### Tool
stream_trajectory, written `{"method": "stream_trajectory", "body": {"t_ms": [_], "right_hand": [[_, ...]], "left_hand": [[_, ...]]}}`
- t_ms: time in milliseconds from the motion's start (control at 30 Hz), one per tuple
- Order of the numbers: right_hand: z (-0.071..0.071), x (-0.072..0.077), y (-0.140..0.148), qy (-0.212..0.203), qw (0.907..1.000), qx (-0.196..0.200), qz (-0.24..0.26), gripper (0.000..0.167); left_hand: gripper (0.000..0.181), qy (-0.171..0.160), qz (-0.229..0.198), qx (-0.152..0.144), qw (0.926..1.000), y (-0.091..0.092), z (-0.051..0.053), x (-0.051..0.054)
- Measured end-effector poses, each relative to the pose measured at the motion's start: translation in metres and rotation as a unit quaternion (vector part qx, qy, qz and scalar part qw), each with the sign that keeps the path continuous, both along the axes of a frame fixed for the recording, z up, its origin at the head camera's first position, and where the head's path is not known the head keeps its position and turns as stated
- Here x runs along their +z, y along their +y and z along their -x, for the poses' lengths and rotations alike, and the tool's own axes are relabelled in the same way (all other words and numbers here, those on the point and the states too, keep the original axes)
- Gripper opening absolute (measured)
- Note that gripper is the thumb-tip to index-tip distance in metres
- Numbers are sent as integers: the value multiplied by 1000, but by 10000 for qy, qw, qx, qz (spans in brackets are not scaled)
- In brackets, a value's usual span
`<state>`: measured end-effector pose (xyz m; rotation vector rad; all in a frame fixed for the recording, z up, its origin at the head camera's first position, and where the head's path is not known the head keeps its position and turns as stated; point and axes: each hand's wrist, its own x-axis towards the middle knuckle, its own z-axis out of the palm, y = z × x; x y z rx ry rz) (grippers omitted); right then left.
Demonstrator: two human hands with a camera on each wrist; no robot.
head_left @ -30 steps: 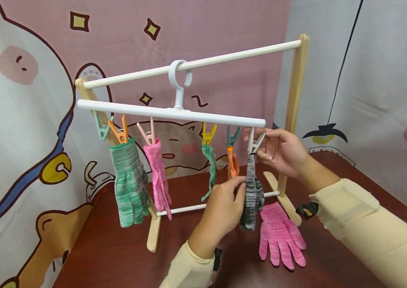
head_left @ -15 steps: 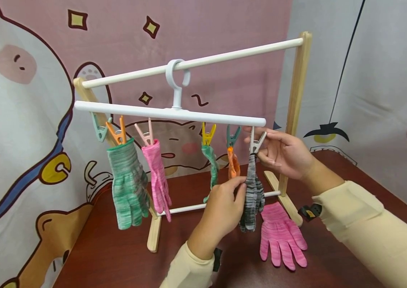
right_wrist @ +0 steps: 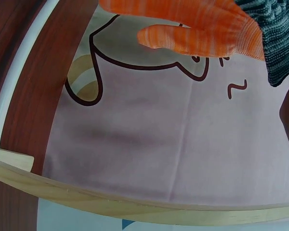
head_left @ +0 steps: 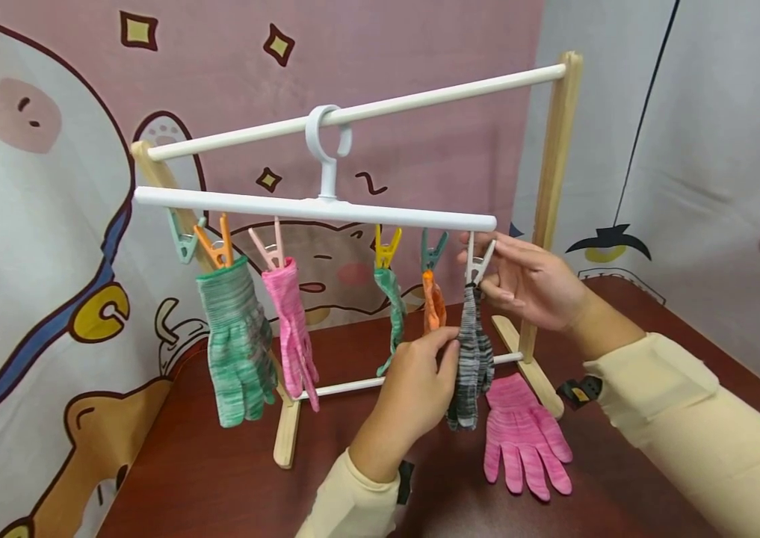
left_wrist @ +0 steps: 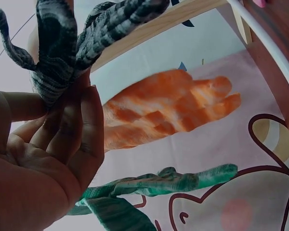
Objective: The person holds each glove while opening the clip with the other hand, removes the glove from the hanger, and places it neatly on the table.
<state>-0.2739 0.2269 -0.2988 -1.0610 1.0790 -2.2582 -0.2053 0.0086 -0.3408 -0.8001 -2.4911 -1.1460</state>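
Observation:
In the head view, a black-and-grey glove [head_left: 467,359] hangs from a white clothespin [head_left: 474,270] at the right end of the white hanger [head_left: 238,200]. My left hand [head_left: 413,392] pinches the glove's side between thumb and fingers; the left wrist view shows this hand [left_wrist: 48,159] below the striped glove [left_wrist: 58,38]. With thumb and index finger, my right hand [head_left: 544,288] holds the clothespin around its spread handles. The right wrist view has the glove's cuff [right_wrist: 277,43] at upper right, beside an orange glove [right_wrist: 202,29].
The hanger hooks over a rack's top rod [head_left: 433,99]. Along it hang a green glove [head_left: 235,344], a pink glove [head_left: 291,321], a narrow green glove [head_left: 389,306] and an orange one [head_left: 433,299]. Another pink glove [head_left: 524,433] lies on the table [head_left: 205,478].
Both hands keep nearly the same places at the striped glove and its clothespin. The head view has shifted slightly, with the rack and hanger appearing a little higher and further left.

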Motion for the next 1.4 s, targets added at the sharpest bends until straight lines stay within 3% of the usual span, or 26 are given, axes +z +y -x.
{"method": "stream_trajectory", "body": {"t_ms": [400, 1200, 1400], "right_hand": [[2, 3, -1, 88, 9999, -69, -11, 41], [2, 6, 0, 174, 9995, -154, -236, 40], [3, 4, 1, 165, 9992, -248, -277, 40]], "left_hand": [[24, 50, 251, 80, 9996, -1, 1, 0], [23, -369, 777, -20, 9963, -4, -1, 3], [21, -293, 1100, 4, 9935, -5, 1, 0]]}}
